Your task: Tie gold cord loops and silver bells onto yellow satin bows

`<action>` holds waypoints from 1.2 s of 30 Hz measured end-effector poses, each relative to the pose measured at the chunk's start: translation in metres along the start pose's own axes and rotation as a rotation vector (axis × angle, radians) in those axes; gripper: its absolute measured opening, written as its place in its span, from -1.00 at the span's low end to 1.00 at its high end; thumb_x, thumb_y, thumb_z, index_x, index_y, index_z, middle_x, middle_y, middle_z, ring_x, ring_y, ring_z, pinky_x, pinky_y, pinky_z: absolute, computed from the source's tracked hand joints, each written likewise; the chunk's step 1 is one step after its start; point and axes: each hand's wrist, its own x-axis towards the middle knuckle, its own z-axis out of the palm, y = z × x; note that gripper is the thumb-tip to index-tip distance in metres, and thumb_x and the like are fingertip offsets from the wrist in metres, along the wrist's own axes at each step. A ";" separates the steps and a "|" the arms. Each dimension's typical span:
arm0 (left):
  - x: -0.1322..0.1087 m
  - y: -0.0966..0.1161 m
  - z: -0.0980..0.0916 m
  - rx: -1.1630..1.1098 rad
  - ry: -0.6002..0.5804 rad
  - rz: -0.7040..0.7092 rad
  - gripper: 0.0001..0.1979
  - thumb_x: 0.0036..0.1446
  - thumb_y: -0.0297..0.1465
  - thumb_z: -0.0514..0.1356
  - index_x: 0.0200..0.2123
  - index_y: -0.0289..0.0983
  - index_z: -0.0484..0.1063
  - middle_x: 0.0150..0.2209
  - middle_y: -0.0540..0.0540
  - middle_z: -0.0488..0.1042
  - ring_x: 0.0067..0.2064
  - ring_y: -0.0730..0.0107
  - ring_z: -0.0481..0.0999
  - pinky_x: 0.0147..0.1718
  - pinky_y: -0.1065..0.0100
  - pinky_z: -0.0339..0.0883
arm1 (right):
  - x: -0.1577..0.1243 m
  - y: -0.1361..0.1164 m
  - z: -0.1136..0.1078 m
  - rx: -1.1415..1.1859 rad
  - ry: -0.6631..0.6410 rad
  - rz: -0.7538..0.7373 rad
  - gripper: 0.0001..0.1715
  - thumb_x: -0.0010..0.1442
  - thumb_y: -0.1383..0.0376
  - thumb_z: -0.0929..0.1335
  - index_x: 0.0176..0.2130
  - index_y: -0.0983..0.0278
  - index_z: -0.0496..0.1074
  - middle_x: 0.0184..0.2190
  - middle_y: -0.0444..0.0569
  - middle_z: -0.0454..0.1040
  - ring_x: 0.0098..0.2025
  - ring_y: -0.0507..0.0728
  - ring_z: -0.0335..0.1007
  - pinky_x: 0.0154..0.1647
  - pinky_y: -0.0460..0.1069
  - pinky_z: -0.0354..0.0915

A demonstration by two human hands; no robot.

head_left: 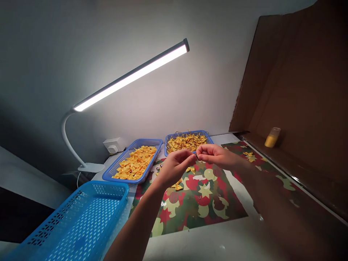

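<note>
My left hand and my right hand are raised over a camouflage-patterned mat, fingertips almost meeting. Thumb and fingers of each hand are pinched together. A small dark bit shows between the fingertips, too small to name. Just below the hands, a yellow bow lies on the mat, and another yellow bow rests nearer to me, beside my left wrist. Behind the hands stands a blue-purple basket heaped with gold bows and thin gold loops.
A second blue-purple basket holds many yellow bows. Nearer left is a bright blue basket. A lit lamp arches above. Cardboard walls the right side, with a small container of yellow stuff by it.
</note>
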 end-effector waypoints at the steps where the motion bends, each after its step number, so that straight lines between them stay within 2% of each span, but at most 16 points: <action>1: 0.001 -0.001 0.001 -0.065 0.046 -0.005 -0.71 0.11 -0.21 0.23 -0.46 -0.34 0.45 -0.51 -0.01 0.41 -0.45 0.52 0.33 -0.44 0.46 0.22 | 0.000 0.000 0.000 0.043 0.022 -0.010 -0.67 0.18 0.06 0.35 -0.23 0.25 0.27 -0.54 -0.24 0.11 -0.51 -0.02 -0.08 -0.49 -0.08 -0.08; 4: 0.005 -0.006 0.005 -0.316 0.198 -0.060 -0.72 0.05 -0.20 0.27 -0.47 -0.32 0.42 -0.52 0.01 0.40 -0.47 0.53 0.37 -0.41 0.45 0.29 | 0.000 -0.001 0.003 0.247 0.072 -0.021 -0.66 0.11 0.19 0.38 -0.15 0.22 0.24 -0.53 -0.26 0.12 -0.52 -0.03 -0.07 -0.49 -0.08 -0.08; 8: 0.011 -0.008 0.009 -0.661 0.343 -0.109 -0.68 -0.13 -0.21 0.39 -0.45 -0.30 0.41 -0.52 0.06 0.40 -0.50 0.57 0.38 -0.46 0.48 0.33 | 0.003 -0.001 0.016 0.561 0.152 -0.016 -0.74 0.01 0.34 0.31 -0.23 0.23 0.25 -0.55 -0.26 0.11 -0.55 -0.05 -0.10 -0.50 -0.10 -0.06; 11: 0.010 -0.007 0.011 -0.735 0.400 -0.066 -0.66 -0.17 -0.21 0.42 -0.44 -0.29 0.42 -0.44 0.03 0.44 -0.40 0.52 0.44 -0.40 0.46 0.39 | 0.008 -0.001 0.029 0.724 0.263 -0.019 -0.83 0.00 0.38 0.29 -0.30 0.25 0.26 -0.59 -0.25 0.10 -0.56 -0.05 -0.11 -0.52 -0.11 -0.03; 13: 0.008 -0.006 0.013 -0.685 0.375 -0.042 -0.69 -0.12 -0.20 0.40 -0.43 -0.29 0.45 -0.34 -0.02 0.47 -0.27 0.46 0.47 -0.30 0.42 0.43 | 0.011 -0.002 0.036 0.782 0.313 -0.015 -0.89 -0.01 0.39 0.31 -0.37 0.27 0.26 -0.62 -0.25 0.09 -0.57 -0.05 -0.11 -0.54 -0.12 -0.04; 15: 0.005 -0.005 0.016 -0.630 0.282 -0.070 -0.70 -0.08 -0.19 0.38 -0.39 -0.28 0.48 -0.26 -0.04 0.47 -0.18 0.41 0.47 -0.23 0.38 0.45 | 0.011 -0.004 0.038 0.797 0.351 -0.030 -0.89 -0.01 0.39 0.33 -0.42 0.27 0.26 -0.64 -0.25 0.09 -0.57 -0.05 -0.09 -0.55 -0.13 -0.02; 18: 0.002 -0.006 0.019 -0.580 0.116 -0.134 -0.70 -0.02 -0.16 0.35 -0.36 -0.28 0.48 -0.25 -0.05 0.46 -0.15 0.40 0.46 -0.19 0.37 0.44 | 0.009 -0.009 0.034 0.804 0.430 -0.089 -0.86 -0.01 0.40 0.37 -0.42 0.26 0.27 -0.63 -0.24 0.10 -0.56 -0.04 -0.04 -0.54 -0.13 0.02; 21: 0.001 -0.007 0.020 -0.530 0.010 -0.153 -0.70 0.03 -0.15 0.32 -0.37 -0.28 0.47 -0.24 -0.05 0.46 -0.17 0.42 0.46 -0.17 0.36 0.42 | 0.007 -0.012 0.028 0.802 0.479 -0.117 -0.84 -0.02 0.40 0.38 -0.42 0.26 0.28 -0.61 -0.23 0.13 -0.55 -0.04 -0.02 -0.52 -0.12 0.07; 27: 0.000 -0.007 0.018 -0.537 -0.110 -0.261 -0.70 0.04 -0.15 0.31 -0.32 -0.27 0.45 -0.18 -0.03 0.42 -0.24 0.44 0.50 -0.19 0.32 0.40 | 0.006 -0.006 0.028 0.740 0.430 -0.130 -0.85 0.02 0.35 0.37 -0.39 0.25 0.28 -0.60 -0.23 0.15 -0.54 -0.03 0.03 -0.49 -0.10 0.11; 29: 0.001 -0.007 0.016 -0.565 -0.150 -0.284 -0.70 0.04 -0.16 0.31 -0.33 -0.28 0.44 -0.26 -0.01 0.40 -0.37 0.55 0.45 -0.33 0.43 0.37 | 0.007 -0.004 0.028 0.714 0.407 -0.126 -0.86 0.05 0.32 0.36 -0.38 0.24 0.26 -0.60 -0.25 0.13 -0.54 -0.02 0.05 -0.47 -0.08 0.13; 31: 0.001 -0.008 0.015 -0.580 -0.145 -0.285 -0.69 0.05 -0.17 0.31 -0.38 -0.31 0.42 -0.39 0.04 0.34 -0.54 0.71 0.25 -0.53 0.58 0.18 | 0.008 -0.002 0.026 0.635 0.424 -0.127 -0.87 0.06 0.29 0.35 -0.35 0.22 0.26 -0.56 -0.23 0.18 -0.51 0.00 0.12 -0.40 -0.05 0.19; 33: 0.002 -0.009 0.012 -0.577 -0.102 -0.267 -0.68 0.06 -0.17 0.30 -0.42 -0.34 0.40 -0.47 0.07 0.27 -0.60 0.76 0.04 -0.63 0.62 -0.04 | 0.006 -0.001 0.019 0.419 0.566 -0.174 -0.85 0.07 0.28 0.34 -0.29 0.21 0.28 -0.42 -0.16 0.31 -0.37 0.04 0.24 -0.24 0.01 0.25; 36: 0.003 -0.007 0.007 -0.568 -0.065 -0.244 -0.67 0.07 -0.17 0.29 -0.43 -0.35 0.39 -0.48 0.06 0.24 -0.59 0.74 -0.03 -0.64 0.61 -0.13 | -0.001 -0.004 0.007 -0.112 0.893 -0.308 -0.76 0.11 0.29 0.33 -0.16 0.18 0.31 -0.15 -0.07 0.38 -0.11 0.12 0.28 0.02 0.11 0.18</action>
